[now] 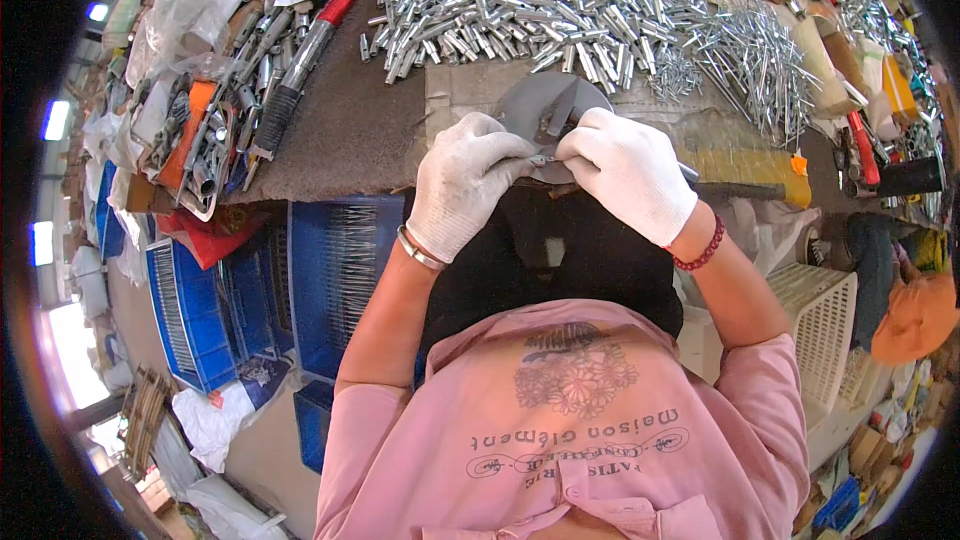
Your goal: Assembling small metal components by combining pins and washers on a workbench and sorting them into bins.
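Note:
My left hand, in a white knit glove, pinches one end of a small metal part between thumb and fingertips. From the other side my right hand, gloved the same way, closes its fingertips on the part's opposite end. What sort of part it is cannot be made out, since fingertips hide both ends. Directly behind the hands stands a grey rounded metal fixture with a dark block on it, at the near edge of the workbench. Beyond it lies a large heap of shiny metal tubes.
Thin metal pins are piled at the right of the heap. Hand tools, including an orange-handled one and a red-and-black bar, crowd the left. Blue bins with long metal rods stand below the bench; a cream plastic basket is at right.

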`<state>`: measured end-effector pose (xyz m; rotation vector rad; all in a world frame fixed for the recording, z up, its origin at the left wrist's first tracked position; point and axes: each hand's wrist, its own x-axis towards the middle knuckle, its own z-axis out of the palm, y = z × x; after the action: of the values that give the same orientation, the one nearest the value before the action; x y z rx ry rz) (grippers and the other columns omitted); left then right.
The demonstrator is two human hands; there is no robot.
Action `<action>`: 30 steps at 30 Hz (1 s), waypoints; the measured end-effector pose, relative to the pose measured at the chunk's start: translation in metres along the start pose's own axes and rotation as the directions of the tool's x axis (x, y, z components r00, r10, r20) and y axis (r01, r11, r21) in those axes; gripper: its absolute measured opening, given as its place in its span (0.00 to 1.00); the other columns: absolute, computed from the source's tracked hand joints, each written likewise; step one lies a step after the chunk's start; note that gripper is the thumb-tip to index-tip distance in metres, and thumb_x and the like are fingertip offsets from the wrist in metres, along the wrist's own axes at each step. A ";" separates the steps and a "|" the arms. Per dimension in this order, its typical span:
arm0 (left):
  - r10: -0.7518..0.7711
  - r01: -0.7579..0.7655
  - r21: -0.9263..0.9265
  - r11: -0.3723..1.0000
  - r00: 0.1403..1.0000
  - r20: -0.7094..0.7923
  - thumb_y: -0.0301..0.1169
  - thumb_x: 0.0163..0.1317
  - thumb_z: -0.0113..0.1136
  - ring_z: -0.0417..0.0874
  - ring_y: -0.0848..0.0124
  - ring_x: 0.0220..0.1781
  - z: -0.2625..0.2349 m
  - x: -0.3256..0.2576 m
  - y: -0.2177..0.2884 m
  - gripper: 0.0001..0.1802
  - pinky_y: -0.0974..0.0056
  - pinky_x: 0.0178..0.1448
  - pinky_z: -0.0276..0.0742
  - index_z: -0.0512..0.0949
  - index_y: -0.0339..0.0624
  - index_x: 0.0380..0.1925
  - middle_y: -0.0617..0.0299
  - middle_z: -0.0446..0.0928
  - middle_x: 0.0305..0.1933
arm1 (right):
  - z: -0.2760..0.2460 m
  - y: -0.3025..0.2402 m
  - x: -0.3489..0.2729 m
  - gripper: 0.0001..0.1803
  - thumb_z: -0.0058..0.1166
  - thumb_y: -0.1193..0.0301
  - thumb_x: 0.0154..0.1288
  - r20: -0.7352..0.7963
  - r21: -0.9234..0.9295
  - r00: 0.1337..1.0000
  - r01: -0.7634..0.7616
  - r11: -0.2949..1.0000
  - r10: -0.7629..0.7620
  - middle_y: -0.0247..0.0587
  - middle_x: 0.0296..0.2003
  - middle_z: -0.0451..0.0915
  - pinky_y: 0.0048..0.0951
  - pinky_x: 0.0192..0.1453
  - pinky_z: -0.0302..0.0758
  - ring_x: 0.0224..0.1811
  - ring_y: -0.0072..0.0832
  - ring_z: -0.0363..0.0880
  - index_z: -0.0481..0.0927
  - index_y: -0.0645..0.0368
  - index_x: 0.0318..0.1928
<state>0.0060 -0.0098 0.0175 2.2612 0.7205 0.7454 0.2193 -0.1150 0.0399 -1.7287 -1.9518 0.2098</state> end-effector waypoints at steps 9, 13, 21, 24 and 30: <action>-0.043 0.043 -0.084 0.996 0.999 -0.002 0.26 0.55 0.77 0.86 0.56 0.41 0.002 0.000 0.000 0.07 0.55 0.46 0.81 0.91 0.45 0.35 0.57 0.83 0.36 | 0.002 -0.001 0.001 0.03 0.61 0.71 0.70 0.014 0.030 1.000 -0.008 1.000 0.008 0.38 0.38 0.81 0.42 0.46 0.83 0.41 0.43 0.86 0.86 0.51 0.38; -0.033 0.033 -0.078 0.996 0.999 0.007 0.23 0.54 0.76 0.86 0.55 0.41 0.005 0.001 -0.002 0.08 0.55 0.47 0.81 0.90 0.43 0.35 0.56 0.83 0.37 | 0.010 -0.004 0.002 0.03 0.61 0.71 0.70 -0.010 0.006 1.000 -0.011 1.000 0.011 0.39 0.38 0.81 0.42 0.46 0.83 0.41 0.44 0.86 0.86 0.51 0.37; 0.013 -0.013 -0.006 1.000 1.000 0.013 0.21 0.53 0.76 0.86 0.55 0.43 -0.002 0.003 0.006 0.08 0.56 0.48 0.81 0.89 0.42 0.33 0.56 0.82 0.36 | -0.016 0.004 -0.007 0.06 0.68 0.69 0.65 -0.176 0.023 0.984 -0.025 0.999 0.029 0.39 0.37 0.83 0.38 0.46 0.83 0.41 0.42 0.86 0.89 0.51 0.42; 0.038 -0.038 -0.006 0.999 0.999 -0.011 0.22 0.53 0.77 0.86 0.55 0.42 -0.002 0.002 0.007 0.08 0.55 0.47 0.81 0.89 0.42 0.33 0.56 0.82 0.36 | -0.042 0.052 -0.014 0.04 0.66 0.71 0.67 -0.294 -0.124 0.928 -0.273 0.954 0.228 0.40 0.39 0.86 0.36 0.47 0.83 0.42 0.40 0.88 0.91 0.52 0.39; 0.040 -0.040 0.012 0.999 0.999 -0.009 0.23 0.53 0.78 0.85 0.55 0.42 -0.003 0.004 0.009 0.08 0.54 0.47 0.81 0.89 0.43 0.33 0.56 0.82 0.36 | -0.045 0.095 -0.012 0.04 0.65 0.70 0.67 -0.251 -0.283 0.960 -0.198 0.938 0.126 0.37 0.37 0.82 0.37 0.45 0.83 0.42 0.39 0.87 0.91 0.50 0.39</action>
<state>0.0092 -0.0113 0.0269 2.2903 0.6880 0.7729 0.3246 -0.1197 0.0330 -2.0137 -1.7414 -0.2415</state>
